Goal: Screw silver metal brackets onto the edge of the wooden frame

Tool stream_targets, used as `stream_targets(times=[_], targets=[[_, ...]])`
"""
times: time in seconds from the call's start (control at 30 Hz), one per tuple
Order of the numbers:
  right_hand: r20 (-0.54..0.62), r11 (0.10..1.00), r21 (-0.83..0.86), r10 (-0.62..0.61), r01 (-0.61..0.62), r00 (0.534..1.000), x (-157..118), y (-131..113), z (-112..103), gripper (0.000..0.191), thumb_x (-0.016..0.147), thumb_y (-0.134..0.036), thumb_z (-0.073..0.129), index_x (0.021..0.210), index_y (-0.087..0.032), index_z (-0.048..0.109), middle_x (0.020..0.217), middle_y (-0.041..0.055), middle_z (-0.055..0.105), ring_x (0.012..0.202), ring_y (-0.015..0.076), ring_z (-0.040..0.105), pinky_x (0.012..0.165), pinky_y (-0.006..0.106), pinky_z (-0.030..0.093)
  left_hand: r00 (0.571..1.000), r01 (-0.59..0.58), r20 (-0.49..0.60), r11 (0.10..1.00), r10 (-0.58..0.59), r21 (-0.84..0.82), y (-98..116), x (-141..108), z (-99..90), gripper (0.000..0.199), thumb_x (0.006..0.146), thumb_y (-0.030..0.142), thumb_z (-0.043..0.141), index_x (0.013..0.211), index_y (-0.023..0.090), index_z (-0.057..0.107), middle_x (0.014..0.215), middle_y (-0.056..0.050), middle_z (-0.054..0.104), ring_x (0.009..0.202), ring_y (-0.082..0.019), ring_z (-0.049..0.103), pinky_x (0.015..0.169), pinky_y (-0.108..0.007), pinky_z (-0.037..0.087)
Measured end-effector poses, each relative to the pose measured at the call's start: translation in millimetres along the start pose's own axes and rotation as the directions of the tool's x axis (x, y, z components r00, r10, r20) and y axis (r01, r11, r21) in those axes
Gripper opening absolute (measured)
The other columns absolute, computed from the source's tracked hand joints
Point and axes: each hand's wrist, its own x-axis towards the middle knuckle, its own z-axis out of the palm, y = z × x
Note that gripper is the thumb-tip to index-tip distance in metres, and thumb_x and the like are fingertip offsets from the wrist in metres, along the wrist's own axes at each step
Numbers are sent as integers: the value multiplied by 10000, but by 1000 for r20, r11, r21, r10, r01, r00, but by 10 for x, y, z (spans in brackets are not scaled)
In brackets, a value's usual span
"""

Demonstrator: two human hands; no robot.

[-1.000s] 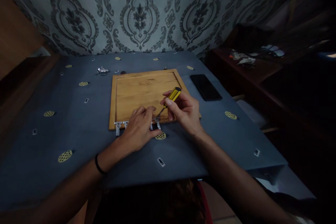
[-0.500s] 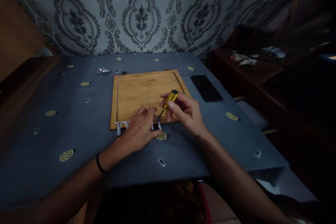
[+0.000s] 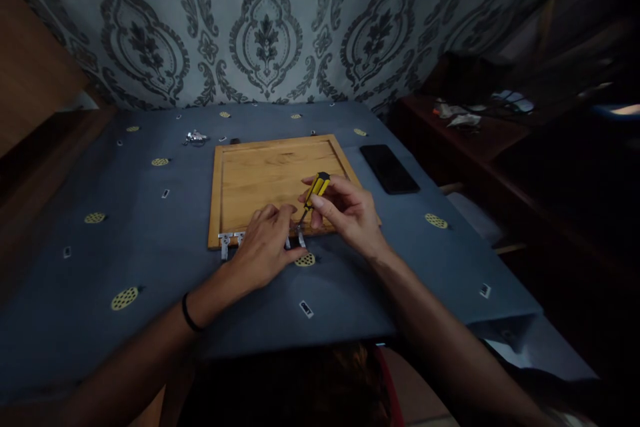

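My right hand (image 3: 353,215) pinched closed on the screwdriver (image 3: 317,191), tip down at a hinge (image 3: 301,237) beside my left hand (image 3: 263,245), that one half-curled over the board (image 3: 270,173), its hold hidden, phone (image 3: 389,169) beyond my right fingers.

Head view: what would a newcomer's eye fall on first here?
Probably the yellow-and-black screwdriver in the right hand, slanting down toward the near edge of the wooden panel. The panel stands out against the blue tablecloth, with the left hand at its near edge. A black phone lies right of the panel.
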Motion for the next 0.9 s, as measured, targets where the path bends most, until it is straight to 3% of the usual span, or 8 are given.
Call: stream_targets(times=[0.13,0.23,0.4,0.53,0.9], targets=[[-19,1000,15,2,-2,1000,-5,40,0,317,776,-421,827,842,-213,597,697,-43,649,435,80,584,424,216,489,1000,-5,-1,1000,5,-3,9,-1,-8,486,765,294,834,1095,192,492,1028,-72,636,1019,-298,573,877,-428,472],[-133,999,28,-27,31,991,-13,42,12,375,733,-397,865,790,-215,542,802,-26,702,402,54,547,355,195,433,1000,1,-3,1000,-1,-1,3,-7,-2,504,766,289,834,1123,193,490,1038,-76,641,1012,-298,577,877,-434,476],[-295,994,-30,-106,101,950,-13,-22,1,374,782,-449,816,787,-226,515,779,-37,689,376,45,515,329,193,408,1000,-26,-9,1000,26,-6,-15,-15,8,529,782,287,823,1165,201,470,1084,-83,638,1040,-290,577,910,-443,472],[-260,998,-39,-57,48,964,-9,-27,5,429,750,-518,822,787,-230,506,787,-31,678,378,50,509,327,205,411,1000,-8,-3,1000,8,-2,-1,-12,-8,510,774,285,829,1131,213,471,1068,-76,646,1027,-293,582,895,-444,476],[-189,1000,-15,-4,1,982,-8,46,43,431,715,-505,853,789,-235,525,703,-51,622,390,64,504,343,214,410,1000,-24,-17,999,24,-22,3,-10,8,476,782,254,811,1118,225,475,1048,-54,669,1064,-297,581,894,-442,467]])
